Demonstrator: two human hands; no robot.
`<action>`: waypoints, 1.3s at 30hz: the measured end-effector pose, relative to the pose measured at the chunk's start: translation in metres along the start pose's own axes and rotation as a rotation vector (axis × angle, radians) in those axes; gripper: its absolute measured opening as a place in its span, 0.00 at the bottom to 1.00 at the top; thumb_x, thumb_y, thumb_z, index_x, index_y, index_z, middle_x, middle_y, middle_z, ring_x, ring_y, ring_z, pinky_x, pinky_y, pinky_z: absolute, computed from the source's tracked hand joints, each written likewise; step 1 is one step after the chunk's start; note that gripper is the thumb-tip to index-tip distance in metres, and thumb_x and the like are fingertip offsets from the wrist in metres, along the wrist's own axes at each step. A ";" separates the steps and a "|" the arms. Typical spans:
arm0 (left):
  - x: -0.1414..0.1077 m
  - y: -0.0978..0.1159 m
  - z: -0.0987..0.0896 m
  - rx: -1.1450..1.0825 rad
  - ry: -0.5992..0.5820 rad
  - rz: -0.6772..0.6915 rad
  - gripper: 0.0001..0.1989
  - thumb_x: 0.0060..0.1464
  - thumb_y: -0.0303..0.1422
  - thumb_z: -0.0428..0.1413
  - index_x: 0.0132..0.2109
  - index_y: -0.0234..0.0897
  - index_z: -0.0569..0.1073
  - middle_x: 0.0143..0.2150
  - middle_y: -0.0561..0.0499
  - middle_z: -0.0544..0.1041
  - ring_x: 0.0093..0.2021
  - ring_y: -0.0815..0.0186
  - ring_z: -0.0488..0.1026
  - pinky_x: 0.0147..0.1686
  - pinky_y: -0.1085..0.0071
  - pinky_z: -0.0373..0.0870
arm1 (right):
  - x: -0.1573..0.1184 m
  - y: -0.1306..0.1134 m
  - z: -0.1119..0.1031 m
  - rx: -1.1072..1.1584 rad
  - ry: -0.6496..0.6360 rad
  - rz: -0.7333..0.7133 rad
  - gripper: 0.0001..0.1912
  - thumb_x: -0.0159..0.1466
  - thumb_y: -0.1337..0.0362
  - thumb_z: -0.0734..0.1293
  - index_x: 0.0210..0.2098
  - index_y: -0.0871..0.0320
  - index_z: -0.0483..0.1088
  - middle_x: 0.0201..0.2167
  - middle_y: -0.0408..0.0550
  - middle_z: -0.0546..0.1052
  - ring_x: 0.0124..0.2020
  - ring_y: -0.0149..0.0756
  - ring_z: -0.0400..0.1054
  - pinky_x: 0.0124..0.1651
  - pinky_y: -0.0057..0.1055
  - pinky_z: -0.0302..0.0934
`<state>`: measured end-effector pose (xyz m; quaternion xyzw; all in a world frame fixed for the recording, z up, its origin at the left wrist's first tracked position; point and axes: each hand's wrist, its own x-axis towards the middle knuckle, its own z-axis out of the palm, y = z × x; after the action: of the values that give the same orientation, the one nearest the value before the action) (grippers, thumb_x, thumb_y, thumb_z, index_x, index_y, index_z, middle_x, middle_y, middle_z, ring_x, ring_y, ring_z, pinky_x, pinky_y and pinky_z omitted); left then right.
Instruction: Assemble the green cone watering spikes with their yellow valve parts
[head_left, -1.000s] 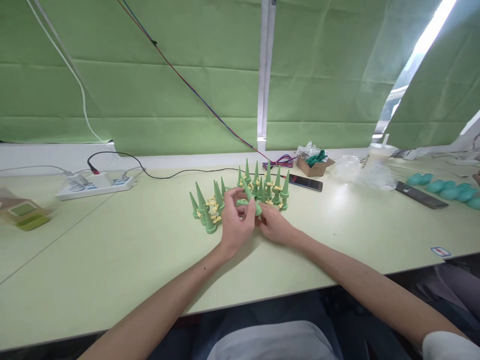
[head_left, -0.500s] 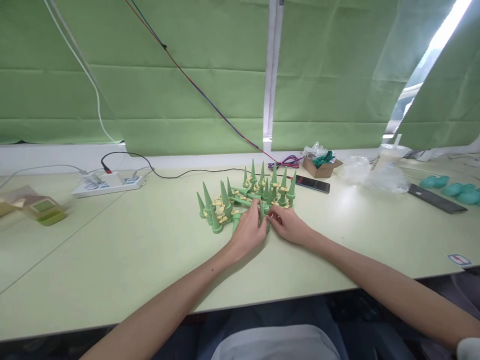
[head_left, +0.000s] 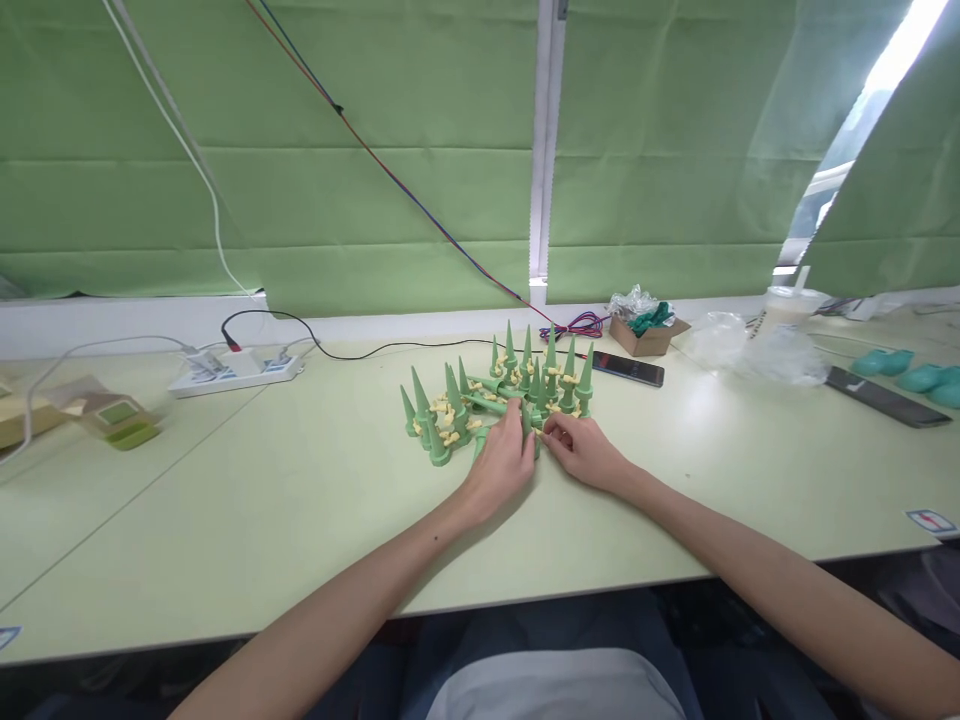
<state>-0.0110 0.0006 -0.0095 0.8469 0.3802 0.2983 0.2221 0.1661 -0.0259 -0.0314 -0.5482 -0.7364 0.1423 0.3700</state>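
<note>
Several green cones (head_left: 419, 395) with small yellow pieces (head_left: 450, 438) around them stand in a cluster on the pale table (head_left: 300, 500). At the front of the cluster, my left hand (head_left: 504, 462) is closed on a green cone (head_left: 526, 420), which stands upright between its fingers. Just to the right, my right hand (head_left: 585, 450) pinches a small yellow piece (head_left: 538, 432) beside that cone. Some green parts lie on their sides behind my left hand. My fingers partly hide the cone's base.
Behind the cones, a phone (head_left: 628, 369) lies near a small cardboard box (head_left: 651, 341). A white power strip (head_left: 236, 374) and a blurred carton (head_left: 112, 415) are at left. A cup (head_left: 784, 312), plastic bags and teal objects (head_left: 930, 377) are at right.
The whole view has shifted slightly, moving the scene a little right. My right fingers have drawn back slightly from the cone, and the yellow piece at their tips shows more clearly.
</note>
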 end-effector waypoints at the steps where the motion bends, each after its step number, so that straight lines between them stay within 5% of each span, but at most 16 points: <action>1: 0.000 0.000 0.000 0.001 0.005 0.004 0.20 0.65 0.33 0.45 0.62 0.35 0.56 0.41 0.43 0.72 0.36 0.60 0.69 0.34 0.66 0.63 | 0.000 0.000 -0.001 0.001 0.000 0.001 0.05 0.66 0.65 0.62 0.33 0.56 0.64 0.24 0.42 0.73 0.23 0.32 0.66 0.30 0.29 0.57; 12: -0.003 0.001 0.001 -0.075 -0.011 -0.016 0.23 0.63 0.31 0.44 0.64 0.35 0.54 0.32 0.49 0.68 0.33 0.60 0.67 0.33 0.67 0.63 | 0.001 -0.009 -0.008 0.026 -0.064 0.054 0.04 0.65 0.64 0.61 0.34 0.56 0.65 0.25 0.43 0.75 0.22 0.33 0.66 0.30 0.30 0.57; 25: -0.004 0.005 0.000 -0.073 -0.045 -0.013 0.21 0.64 0.31 0.43 0.63 0.37 0.56 0.40 0.43 0.73 0.42 0.55 0.71 0.38 0.63 0.67 | 0.001 -0.004 -0.005 0.092 -0.072 0.091 0.08 0.67 0.59 0.61 0.37 0.56 0.67 0.35 0.46 0.78 0.26 0.34 0.72 0.33 0.32 0.63; 35: -0.003 -0.001 0.003 -0.078 -0.013 0.000 0.23 0.61 0.29 0.46 0.63 0.37 0.56 0.38 0.45 0.72 0.38 0.58 0.70 0.37 0.64 0.68 | 0.003 -0.002 -0.013 0.067 -0.025 0.094 0.10 0.66 0.57 0.63 0.36 0.56 0.70 0.34 0.47 0.80 0.21 0.32 0.69 0.28 0.30 0.62; 39: -0.004 0.002 0.003 -0.121 0.054 0.008 0.25 0.62 0.34 0.49 0.64 0.37 0.55 0.51 0.39 0.71 0.41 0.60 0.71 0.41 0.62 0.69 | 0.004 -0.001 -0.016 0.053 -0.014 0.113 0.09 0.65 0.58 0.64 0.36 0.56 0.70 0.33 0.47 0.80 0.20 0.31 0.69 0.29 0.31 0.64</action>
<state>-0.0095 -0.0041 -0.0119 0.8250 0.3639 0.3442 0.2616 0.1763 -0.0256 -0.0187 -0.5777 -0.7029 0.1863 0.3707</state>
